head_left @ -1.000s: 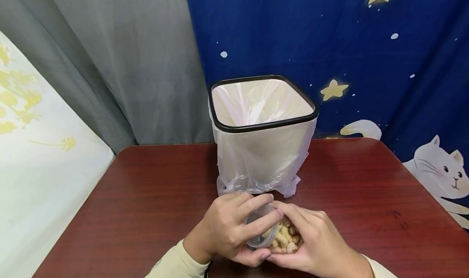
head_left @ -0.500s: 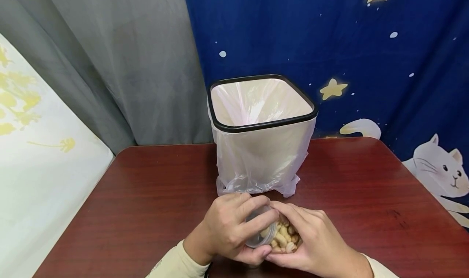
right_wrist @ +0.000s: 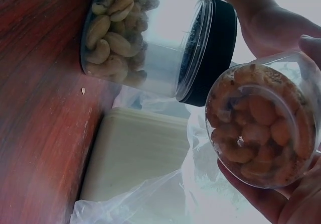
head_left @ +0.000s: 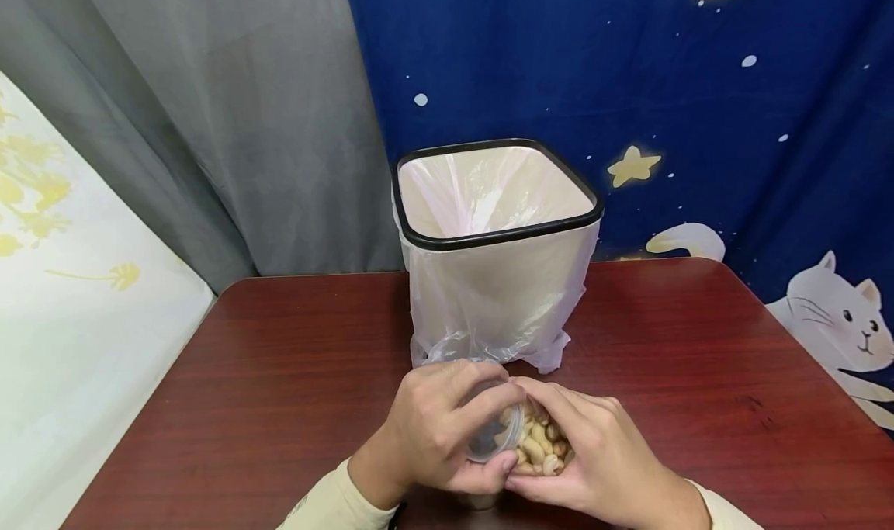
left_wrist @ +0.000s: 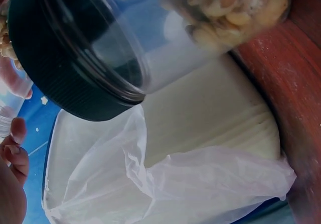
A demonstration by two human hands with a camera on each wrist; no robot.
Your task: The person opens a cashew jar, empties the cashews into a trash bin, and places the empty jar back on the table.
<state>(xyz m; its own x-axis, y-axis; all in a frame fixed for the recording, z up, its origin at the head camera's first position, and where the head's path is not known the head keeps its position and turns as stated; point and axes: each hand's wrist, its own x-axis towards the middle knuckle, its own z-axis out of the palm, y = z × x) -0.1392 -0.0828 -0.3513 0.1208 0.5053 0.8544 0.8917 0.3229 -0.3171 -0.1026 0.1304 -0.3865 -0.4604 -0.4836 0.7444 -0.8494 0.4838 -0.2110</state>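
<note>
A clear plastic jar of cashews [head_left: 539, 446] lies tipped sideways between both hands, close to the table's near side. My left hand [head_left: 436, 429] grips its clear round end, with fingers over the top and thumb below, beside a ridged rim. My right hand [head_left: 601, 456] wraps round the part with the nuts; the jar's round base [right_wrist: 261, 126] faces the right wrist camera. A second clear jar with a black lid [left_wrist: 75, 58] stands under the hands, cashews [right_wrist: 113, 43] in its lower part. From the head view it is mostly hidden.
A white bin [head_left: 503, 282] with a black rim and a thin plastic liner [left_wrist: 220, 179] stands just beyond the hands on the reddish-brown table [head_left: 293, 375]. A small crumb [right_wrist: 83, 90] lies near the black-lidded jar. Curtains hang behind the table.
My left hand has shifted slightly upward and its fingers have turned a little on the jar's clear end. The right hand keeps its hold almost in place. The head view has moved slightly.
</note>
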